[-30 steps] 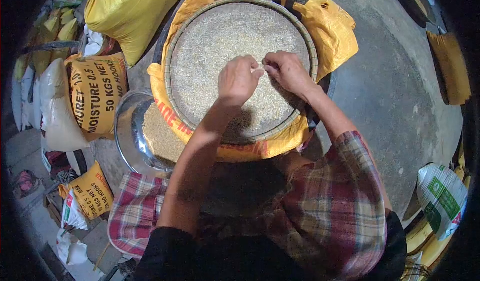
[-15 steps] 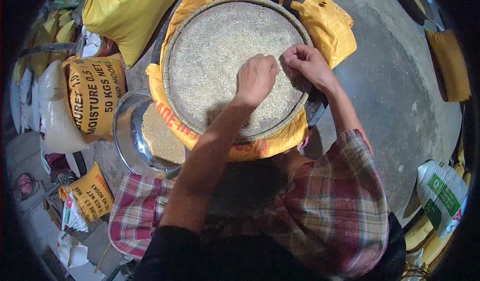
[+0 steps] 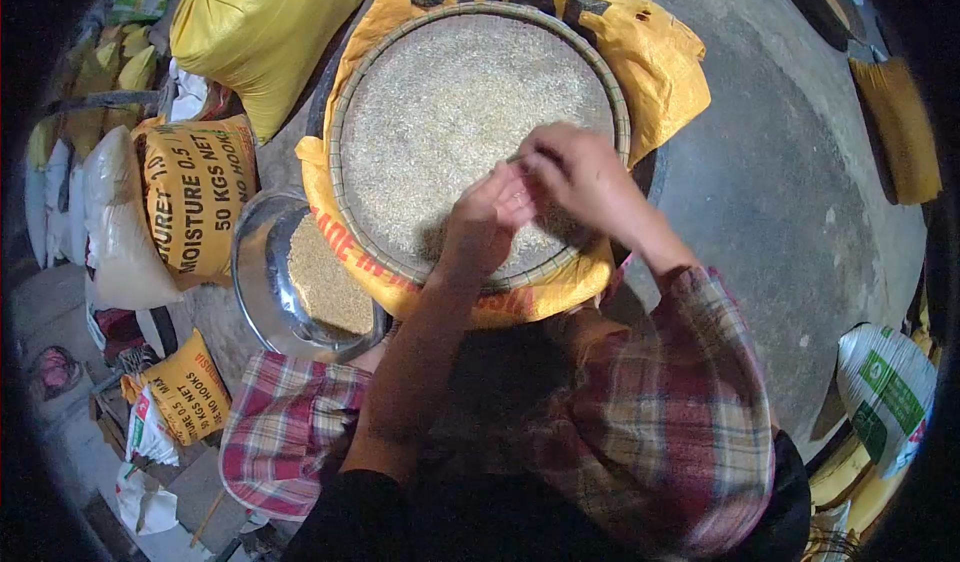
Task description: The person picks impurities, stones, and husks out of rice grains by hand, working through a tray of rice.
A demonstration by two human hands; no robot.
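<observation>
A round woven tray (image 3: 336, 122) with a bamboo rim holds a wide layer of pale grain (image 3: 430, 112). Over its lower right part, my left hand (image 3: 490, 220) is turned partly palm up, its fingers curved and apart, with nothing clearly visible in it. Just above and to the right, my right hand (image 3: 580, 174) has its fingers bent down toward the left palm; its fingertips are bunched together and anything between them is too small to make out. Beneath the tray lies an orange printed sack (image 3: 665, 82).
A metal basin (image 3: 262, 307) with brown grain stands left of the tray. Farther left are a yellow sack (image 3: 265, 37), an orange sack (image 3: 200, 197) and a smaller orange sack (image 3: 190, 387). A white and green sack (image 3: 885, 392) lies at the right.
My left hand has turned from a fist to palm up and moved slightly down. My right hand has moved left and down, over the left palm. The view has shifted slightly.
</observation>
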